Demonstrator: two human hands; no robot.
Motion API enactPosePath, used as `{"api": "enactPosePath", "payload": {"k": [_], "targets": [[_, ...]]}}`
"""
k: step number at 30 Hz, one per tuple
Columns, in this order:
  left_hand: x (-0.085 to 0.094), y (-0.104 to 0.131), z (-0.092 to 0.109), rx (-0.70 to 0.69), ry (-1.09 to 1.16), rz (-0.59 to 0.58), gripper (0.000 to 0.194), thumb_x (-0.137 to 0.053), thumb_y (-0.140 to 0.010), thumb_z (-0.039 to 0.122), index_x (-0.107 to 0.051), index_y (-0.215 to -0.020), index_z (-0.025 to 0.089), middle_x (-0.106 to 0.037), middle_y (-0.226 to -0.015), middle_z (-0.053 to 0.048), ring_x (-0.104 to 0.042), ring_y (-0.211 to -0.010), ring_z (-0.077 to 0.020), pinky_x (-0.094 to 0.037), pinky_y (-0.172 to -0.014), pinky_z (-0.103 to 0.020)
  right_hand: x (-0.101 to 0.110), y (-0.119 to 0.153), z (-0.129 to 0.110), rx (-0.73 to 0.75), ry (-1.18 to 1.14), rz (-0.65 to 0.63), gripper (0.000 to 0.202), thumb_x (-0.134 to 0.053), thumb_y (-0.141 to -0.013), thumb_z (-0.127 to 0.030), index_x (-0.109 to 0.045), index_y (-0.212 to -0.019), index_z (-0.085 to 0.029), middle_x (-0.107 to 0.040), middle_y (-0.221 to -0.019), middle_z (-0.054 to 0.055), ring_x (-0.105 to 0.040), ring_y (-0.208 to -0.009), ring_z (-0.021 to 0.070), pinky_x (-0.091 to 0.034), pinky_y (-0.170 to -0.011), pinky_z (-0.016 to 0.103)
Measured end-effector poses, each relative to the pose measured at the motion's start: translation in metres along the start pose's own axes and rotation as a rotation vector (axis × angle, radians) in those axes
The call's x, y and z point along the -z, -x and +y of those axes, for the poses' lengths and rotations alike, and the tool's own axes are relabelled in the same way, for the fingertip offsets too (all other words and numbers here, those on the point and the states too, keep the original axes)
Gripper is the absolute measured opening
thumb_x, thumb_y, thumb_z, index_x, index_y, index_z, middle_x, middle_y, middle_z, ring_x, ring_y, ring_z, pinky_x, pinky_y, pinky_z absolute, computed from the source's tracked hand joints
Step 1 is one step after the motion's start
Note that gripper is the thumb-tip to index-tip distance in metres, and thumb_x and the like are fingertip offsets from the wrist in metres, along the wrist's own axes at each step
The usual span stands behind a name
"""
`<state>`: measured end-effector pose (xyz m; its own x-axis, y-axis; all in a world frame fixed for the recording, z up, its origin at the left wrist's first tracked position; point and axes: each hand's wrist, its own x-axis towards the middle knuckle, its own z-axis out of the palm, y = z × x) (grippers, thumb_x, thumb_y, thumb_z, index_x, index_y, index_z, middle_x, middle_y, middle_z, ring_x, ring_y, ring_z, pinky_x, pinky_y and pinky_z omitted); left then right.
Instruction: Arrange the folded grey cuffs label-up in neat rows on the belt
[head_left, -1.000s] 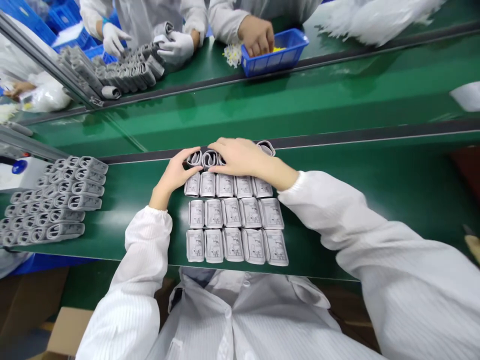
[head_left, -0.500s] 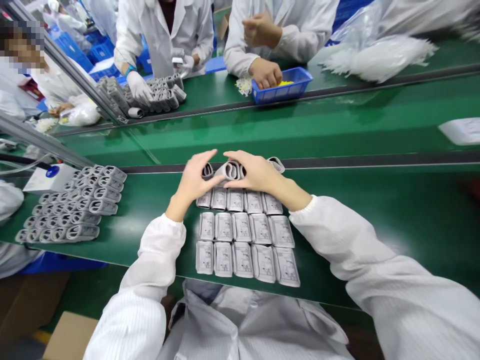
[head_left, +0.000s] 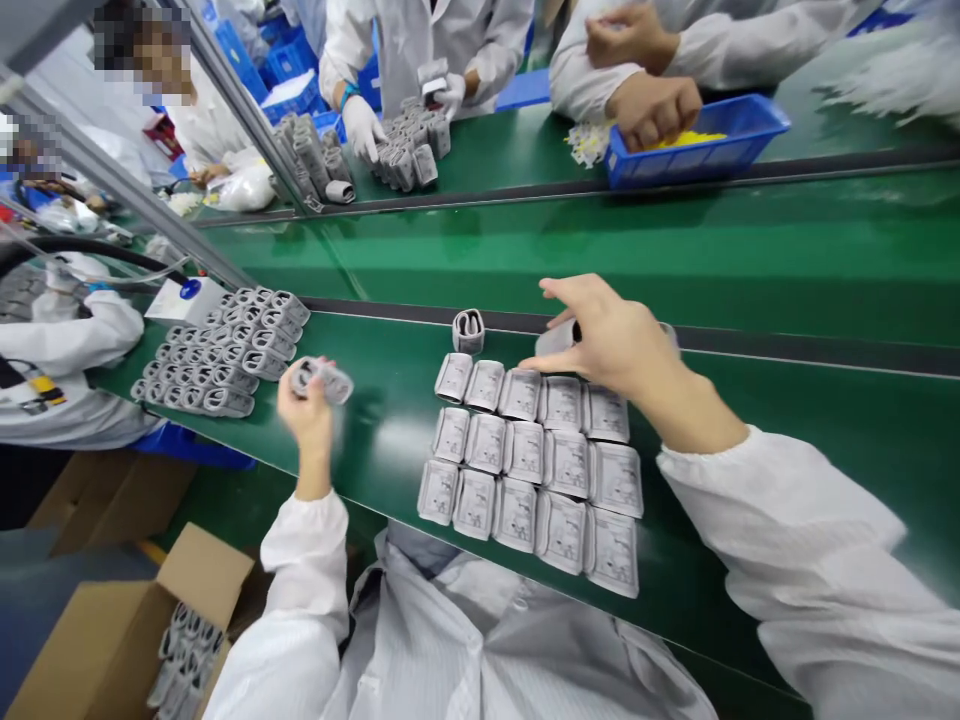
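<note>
My left hand [head_left: 307,405] is closed around a rolled grey fabric cuff [head_left: 331,384], held over the left part of the green table. My right hand [head_left: 619,345] is open at the back of the rows, thumb and forefinger spread on either side of another rolled cuff [head_left: 553,340]; whether they press on it is unclear. A rolled cuff [head_left: 469,331] stands alone by the dark rail, and one more [head_left: 669,338] is partly hidden behind my right hand. Before me, flat-lying rolled cuffs [head_left: 523,445] with printed faces form three rows.
Many rolled cuffs [head_left: 225,345] stand grouped at the left beside a white box [head_left: 184,302]. An open carton [head_left: 97,630] with cuffs is on the floor. Across the green table [head_left: 390,250], co-workers handle cuffs [head_left: 409,150] and a blue bin [head_left: 739,135] with yellow pieces.
My hands have parted. The left has moved left and down, carrying a rolled cuff; the right remains by the back row. The view has swung left, showing the carton.
</note>
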<state>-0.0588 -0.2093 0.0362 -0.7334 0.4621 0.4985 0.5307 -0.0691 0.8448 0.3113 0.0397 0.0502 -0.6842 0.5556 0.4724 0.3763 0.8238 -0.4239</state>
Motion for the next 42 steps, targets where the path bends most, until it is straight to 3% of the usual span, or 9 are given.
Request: {"api": "enactPosePath", "payload": {"k": [3, 6, 12, 17, 20, 24, 27, 33, 42], "targets": [[0.075, -0.001, -0.041, 0.158, -0.363, 0.193, 0.053, -0.086, -0.089, 0.057, -0.069, -0.120, 0.017, -0.080, -0.117, -0.013, -0.082, -0.107, -0.0281, -0.066, -0.107, -0.048, -0.008, 0.000, 0.009, -0.014, 0.151, -0.129, 0.099, -0.076, -0.091, -0.084, -0.049, -0.167, -0.027, -0.066, -0.155, 0.020, -0.080, -0.097, 0.0389, -0.068, -0.075, 0.054], [0.114, -0.010, -0.065, 0.209, -0.598, 0.191, 0.054, -0.090, -0.083, 0.046, -0.070, -0.124, 0.017, -0.077, -0.121, -0.014, -0.077, -0.116, -0.0318, -0.062, -0.114, -0.052, -0.015, -0.002, 0.013, 0.027, 0.197, -0.227, 0.096, -0.070, -0.094, -0.085, -0.052, -0.166, -0.023, -0.062, -0.161, 0.022, -0.079, -0.107, 0.0443, -0.068, -0.079, 0.058], [0.120, -0.048, -0.083, 0.199, -0.796, 0.248, 0.049, -0.088, -0.085, 0.046, -0.069, -0.117, 0.014, -0.072, -0.120, -0.016, -0.070, -0.126, -0.0371, -0.054, -0.122, -0.059, 0.011, 0.029, 0.036, 0.078, 0.218, -0.095, 0.092, -0.039, -0.105, -0.087, -0.065, -0.150, -0.012, -0.066, -0.154, 0.030, -0.070, -0.137, 0.0499, -0.064, -0.107, 0.064], [0.106, -0.037, -0.077, 0.175, -0.621, 0.257, 0.078, -0.085, -0.089, 0.040, -0.047, -0.152, 0.013, -0.060, -0.152, -0.025, -0.068, -0.135, -0.0340, -0.062, -0.112, -0.051, 0.022, 0.103, 0.076, -0.012, 0.296, 0.220, 0.078, -0.061, -0.099, -0.084, -0.067, -0.145, -0.020, -0.072, -0.146, 0.028, -0.068, -0.140, 0.0507, -0.054, -0.117, 0.072], [0.085, -0.007, -0.066, 0.009, -0.639, 0.273, 0.065, -0.081, -0.093, 0.043, -0.052, -0.146, 0.017, -0.056, -0.153, -0.023, -0.057, -0.147, -0.0367, -0.057, -0.118, -0.056, 0.012, 0.137, 0.088, -0.229, 0.093, 0.302, 0.082, -0.076, -0.089, -0.078, -0.062, -0.150, -0.023, -0.068, -0.147, 0.027, -0.069, -0.136, 0.0481, -0.061, -0.105, 0.068], [0.017, 0.017, -0.053, -0.036, -0.314, -0.290, 0.051, -0.077, -0.096, 0.046, -0.060, -0.139, 0.023, -0.066, -0.145, -0.017, -0.068, -0.135, -0.0312, -0.062, -0.098, -0.043, -0.003, 0.138, 0.086, -0.551, -0.322, 0.273, 0.077, -0.081, -0.082, -0.061, -0.059, -0.146, -0.024, -0.068, -0.144, 0.021, -0.073, -0.113, 0.0337, -0.065, -0.075, 0.045], [-0.056, 0.008, -0.048, 0.045, -0.137, -0.634, 0.047, -0.077, -0.095, 0.051, -0.067, -0.131, 0.023, -0.076, -0.135, -0.015, -0.078, -0.119, -0.0273, -0.060, -0.085, -0.035, -0.011, 0.118, 0.078, -0.580, -0.426, 0.214, 0.073, -0.084, -0.079, -0.059, -0.060, -0.138, -0.024, -0.073, -0.112, 0.010, -0.070, -0.087, 0.0259, -0.060, -0.068, 0.040], [-0.169, -0.036, -0.042, 0.051, 0.117, -0.905, 0.086, -0.088, -0.082, 0.064, -0.064, -0.151, 0.020, -0.072, -0.154, -0.024, -0.077, -0.132, -0.0340, -0.064, -0.093, -0.040, -0.016, 0.081, 0.060, -0.553, -0.530, 0.088, 0.069, -0.082, -0.082, -0.064, -0.062, -0.137, -0.026, -0.073, -0.095, 0.004, -0.065, -0.069, 0.0245, -0.056, -0.063, 0.041], [-0.184, -0.037, -0.025, -0.098, -0.013, -0.968, 0.057, -0.086, -0.085, 0.049, -0.081, -0.134, 0.020, -0.083, -0.137, -0.015, -0.079, -0.122, -0.0324, -0.063, -0.100, -0.044, -0.021, 0.060, 0.062, -0.562, -0.545, -0.008, 0.083, -0.088, -0.075, -0.078, -0.058, -0.137, -0.031, -0.076, -0.112, 0.007, -0.070, -0.076, 0.0261, -0.061, -0.063, 0.041]]}}
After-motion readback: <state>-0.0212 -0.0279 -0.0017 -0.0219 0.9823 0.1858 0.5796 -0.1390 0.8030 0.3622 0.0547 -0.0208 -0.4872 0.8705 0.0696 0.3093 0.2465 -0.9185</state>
